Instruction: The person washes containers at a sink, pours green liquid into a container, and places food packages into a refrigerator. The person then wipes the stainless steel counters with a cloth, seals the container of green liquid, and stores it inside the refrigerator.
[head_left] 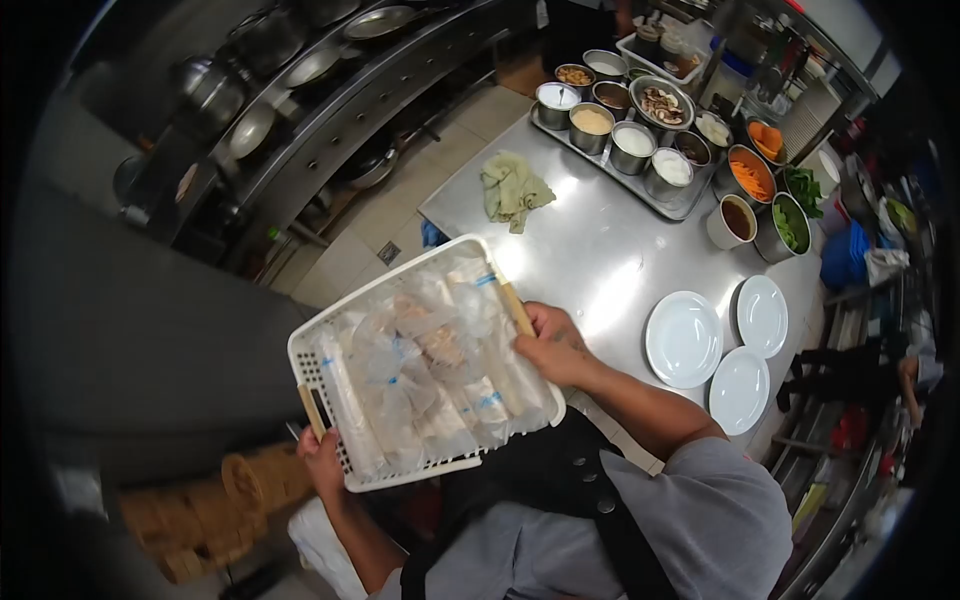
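Note:
A white plastic basket (352,292) with wooden handles is held up in front of my body, tilted, beside the steel table. Inside it lie several clear plastic bags (415,365) with blue ties or markings; their contents are hard to make out. My left hand (322,462) is closed round the handle on the left side. On the right side, my right hand (555,345) grips the other wooden handle near the table's edge.
The steel table (600,260) bears a green cloth (513,190), a tray (640,188) of metal containers, bowls of vegetables and white plates (684,339). A stove (330,120) with pans stands at upper left. Bamboo steamers (215,505) are low left. Another person (880,375) is at right.

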